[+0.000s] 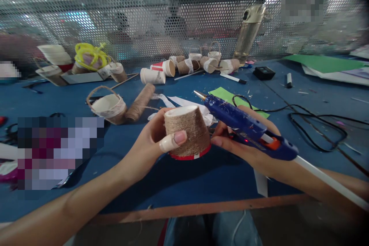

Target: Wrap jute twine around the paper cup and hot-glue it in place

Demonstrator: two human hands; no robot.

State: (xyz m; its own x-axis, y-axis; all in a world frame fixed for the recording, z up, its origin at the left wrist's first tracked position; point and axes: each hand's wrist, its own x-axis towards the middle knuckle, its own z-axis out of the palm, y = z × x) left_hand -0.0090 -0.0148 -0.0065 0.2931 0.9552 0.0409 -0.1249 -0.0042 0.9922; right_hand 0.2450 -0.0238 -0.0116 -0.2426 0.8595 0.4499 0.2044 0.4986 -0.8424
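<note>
A paper cup (191, 136) wrapped in brown twine, with a red band showing at its lower edge, is held over the near part of the blue table. My left hand (161, 134) grips it from the left, its thumb, wrapped in a pale bandage, lying across the twine. On the right, my right hand (245, 142) is closed around a blue glue gun (236, 119), whose metal tip points up and left, above the cup's right side. A white glue stick sticks out of the gun's back. The right fingertips are beside the cup's lower right edge.
Behind the cup lie a twine roll (141, 102), a small twine basket (108, 107), white lace and green paper (223, 94). More cups and baskets, a bottle (249, 34) and a marker line the back. A black cable (317, 113) loops at right; a pixelated object lies left.
</note>
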